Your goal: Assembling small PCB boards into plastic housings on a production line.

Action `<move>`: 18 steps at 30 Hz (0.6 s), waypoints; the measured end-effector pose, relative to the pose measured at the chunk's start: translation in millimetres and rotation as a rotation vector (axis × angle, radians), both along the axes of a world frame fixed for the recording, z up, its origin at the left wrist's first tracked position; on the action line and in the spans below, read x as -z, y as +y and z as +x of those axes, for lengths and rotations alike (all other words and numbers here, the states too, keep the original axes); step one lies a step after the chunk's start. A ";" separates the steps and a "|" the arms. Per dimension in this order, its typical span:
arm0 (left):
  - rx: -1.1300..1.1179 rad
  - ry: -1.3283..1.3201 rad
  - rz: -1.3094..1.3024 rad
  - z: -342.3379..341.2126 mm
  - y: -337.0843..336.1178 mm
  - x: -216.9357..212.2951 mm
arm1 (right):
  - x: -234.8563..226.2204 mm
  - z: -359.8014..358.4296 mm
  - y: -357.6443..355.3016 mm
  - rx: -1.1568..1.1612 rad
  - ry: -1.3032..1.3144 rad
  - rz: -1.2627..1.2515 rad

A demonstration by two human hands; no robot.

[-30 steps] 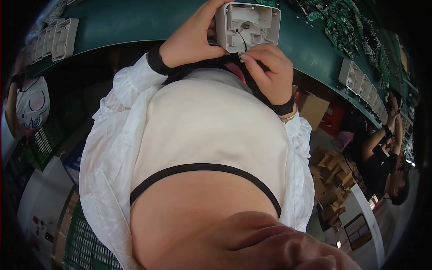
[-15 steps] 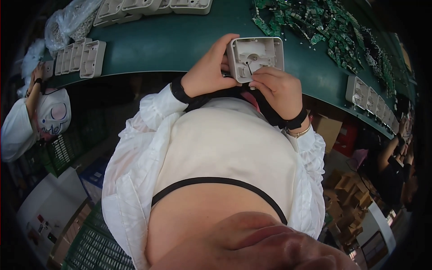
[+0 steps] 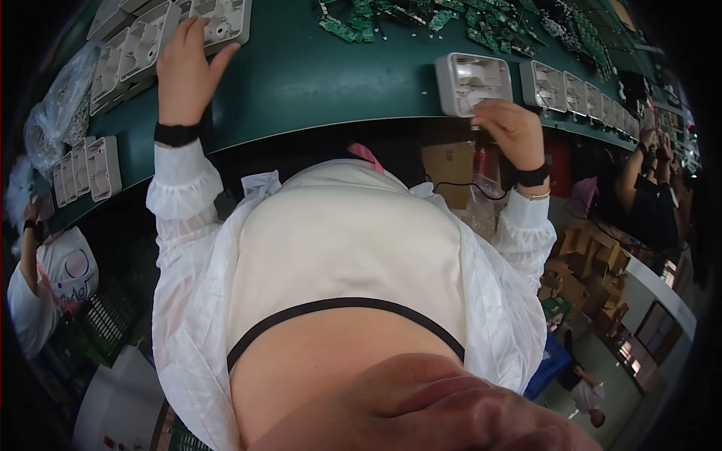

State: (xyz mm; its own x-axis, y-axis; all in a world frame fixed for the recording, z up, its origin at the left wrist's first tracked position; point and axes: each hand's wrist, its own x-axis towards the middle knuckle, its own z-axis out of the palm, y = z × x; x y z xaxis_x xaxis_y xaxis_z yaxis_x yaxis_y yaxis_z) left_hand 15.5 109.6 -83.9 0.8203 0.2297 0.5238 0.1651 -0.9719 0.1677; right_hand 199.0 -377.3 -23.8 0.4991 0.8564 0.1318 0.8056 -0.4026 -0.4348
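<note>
My left hand (image 3: 188,79) reaches to the upper left. Its thumb stands apart from the fingers, and the fingertips lie over the near edge of an off-white plastic housing (image 3: 232,21) among others there. A similar open-topped housing (image 3: 445,89) sits near the table edge on the right, its inner ribs and posts facing up. At its near right corner is my right hand (image 3: 513,129), thumb and fingers pinched together. A small pale bit shows below those fingertips, too small to name. Whether the right hand touches the housing, I cannot tell.
A green table (image 3: 323,94) spans the front. Green circuit boards (image 3: 492,30) are heaped at the far right. More housings stand in a row (image 3: 583,94) at right and a row (image 3: 103,167) at left, near clear plastic bags (image 3: 64,113). Co-workers sit at both sides.
The housing held in front of me now rests on the table to the right. My left hand has let go and moved to the upper left; my right hand has moved right.
</note>
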 end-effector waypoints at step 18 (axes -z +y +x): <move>-0.239 0.457 -0.049 44.9 -59.7 -58.1 | 0.1 30.1 -24.3 0.247 -0.312 -0.157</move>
State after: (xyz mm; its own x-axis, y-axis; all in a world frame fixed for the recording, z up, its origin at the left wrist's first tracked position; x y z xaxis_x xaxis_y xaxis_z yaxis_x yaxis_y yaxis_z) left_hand 60.4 49.9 -25.7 0.8845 0.4538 0.1084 0.4485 -0.8910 0.0705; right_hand 229.2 -401.6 -23.9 0.6486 0.7381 0.1861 0.7599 -0.6417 -0.1035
